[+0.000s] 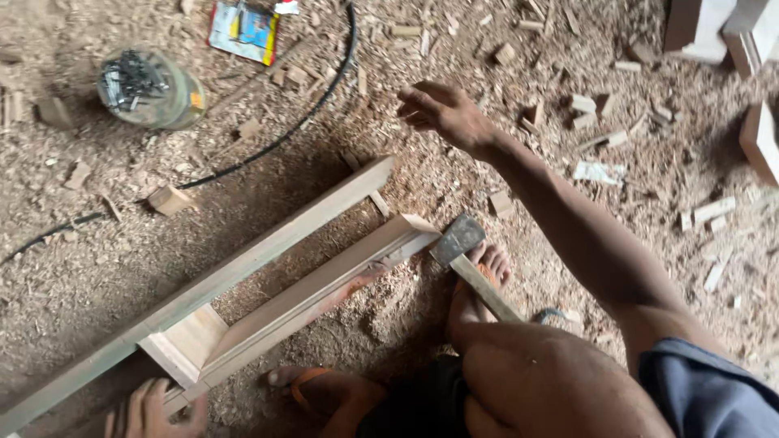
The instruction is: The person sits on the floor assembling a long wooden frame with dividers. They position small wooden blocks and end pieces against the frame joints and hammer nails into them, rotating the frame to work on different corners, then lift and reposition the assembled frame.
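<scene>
Left hand (154, 410): nearest the viewer, at the bottom edge of view; fingers spread flat on the near end of the wooden frame (243, 284), pinning it to the floor rather than gripping it.
Wooden frame: lies on the sawdust floor (81, 268), running from the near left corner up toward the middle; two long pale rails joined by a short cross block (182, 345) at the near end; far ends cut at an angle, fresh and unfinished.
Feet: one sandalled foot (312, 385) beside the frame's near end, the other (483, 280) under the hammer.
Hammer (475, 264): wooden handle, grey metal head touching the end of the nearer rail; held by neither hand, resting across the foot.
Right hand (442, 109): empty, fingers loosely extended, stretched out above the floor beyond the frame's far end, touching nothing.
Handling note: in my judgement, keeping the left palm's weight steady on the frame stops the rails from sliding while the other arm reaches.
Beyond: black cable (268, 146), jar of nails (150, 88), scattered wood offcuts (584, 105).
</scene>
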{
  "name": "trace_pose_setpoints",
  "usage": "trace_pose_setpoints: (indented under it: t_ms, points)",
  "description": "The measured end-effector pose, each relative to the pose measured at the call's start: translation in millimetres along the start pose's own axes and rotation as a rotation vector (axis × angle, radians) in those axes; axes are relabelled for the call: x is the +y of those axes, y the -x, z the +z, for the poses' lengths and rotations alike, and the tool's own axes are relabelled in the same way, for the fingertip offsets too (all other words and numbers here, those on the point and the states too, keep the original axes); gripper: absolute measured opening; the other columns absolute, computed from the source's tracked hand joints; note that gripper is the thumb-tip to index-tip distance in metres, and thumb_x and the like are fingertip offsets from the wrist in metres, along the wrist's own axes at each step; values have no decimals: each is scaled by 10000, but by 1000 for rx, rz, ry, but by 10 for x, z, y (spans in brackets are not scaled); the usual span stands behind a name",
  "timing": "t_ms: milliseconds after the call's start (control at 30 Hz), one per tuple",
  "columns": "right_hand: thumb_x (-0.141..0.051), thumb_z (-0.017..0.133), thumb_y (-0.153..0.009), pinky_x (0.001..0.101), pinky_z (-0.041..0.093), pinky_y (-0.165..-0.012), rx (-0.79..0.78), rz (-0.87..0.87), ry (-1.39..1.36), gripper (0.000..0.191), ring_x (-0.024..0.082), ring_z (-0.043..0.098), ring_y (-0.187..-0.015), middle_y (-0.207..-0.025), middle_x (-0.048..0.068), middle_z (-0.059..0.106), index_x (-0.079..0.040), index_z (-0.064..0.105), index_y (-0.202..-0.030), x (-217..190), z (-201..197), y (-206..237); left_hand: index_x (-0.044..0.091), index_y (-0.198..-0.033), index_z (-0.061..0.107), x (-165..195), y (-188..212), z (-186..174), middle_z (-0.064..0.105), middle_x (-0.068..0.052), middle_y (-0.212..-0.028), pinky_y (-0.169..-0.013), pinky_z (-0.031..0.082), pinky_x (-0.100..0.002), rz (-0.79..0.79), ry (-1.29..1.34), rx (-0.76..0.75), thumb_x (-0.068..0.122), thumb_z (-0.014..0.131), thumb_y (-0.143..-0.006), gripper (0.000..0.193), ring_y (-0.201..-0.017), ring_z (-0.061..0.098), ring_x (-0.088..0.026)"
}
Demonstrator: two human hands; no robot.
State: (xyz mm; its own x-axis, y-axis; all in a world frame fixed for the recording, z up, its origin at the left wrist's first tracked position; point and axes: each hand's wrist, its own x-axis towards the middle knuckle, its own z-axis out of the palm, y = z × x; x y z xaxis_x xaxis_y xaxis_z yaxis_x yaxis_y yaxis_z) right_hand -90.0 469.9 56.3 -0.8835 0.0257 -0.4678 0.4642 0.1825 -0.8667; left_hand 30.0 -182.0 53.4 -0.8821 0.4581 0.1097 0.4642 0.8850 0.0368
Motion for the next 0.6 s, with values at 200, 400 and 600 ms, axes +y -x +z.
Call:
trace_pose_setpoints:
  t_ms: [200, 400, 600]
  points:
    - [-498, 508, -1005, 474, 618, -869, -85, 55, 374, 505, 298, 725, -1061, -1251, 164, 712, -93, 649, -1272, 430, -153, 449, 100, -896, 626, 725, -459, -360, 574, -105, -911, -735, 516, -514, 149, -54, -19, 461, 886, -727, 476, -771, 623, -304]
    - [-455, 507, -1031, 447, 666, -742, -147, -99, 488, 423, 283, 776, -927, -1079, 161, 766, -108, 663, -1216, 774, -68, 694, -30, -1257, 592, 1590, -1182, -72, 688, -206, -1152, -872, 587, -470, 452, 261, -62, 428, 719, -829, 639, -997, 694, -326]
    - [-407, 505, -1045, 438, 652, -714, -130, -119, 535, 386, 292, 777, -868, -1096, 167, 762, -114, 635, -1260, 823, -14, 872, 82, -1314, 615, 1833, -1360, 141, 755, -118, -798, -452, 545, -355, 179, 234, -640, 276, 669, -965, 403, -521, 702, -210]
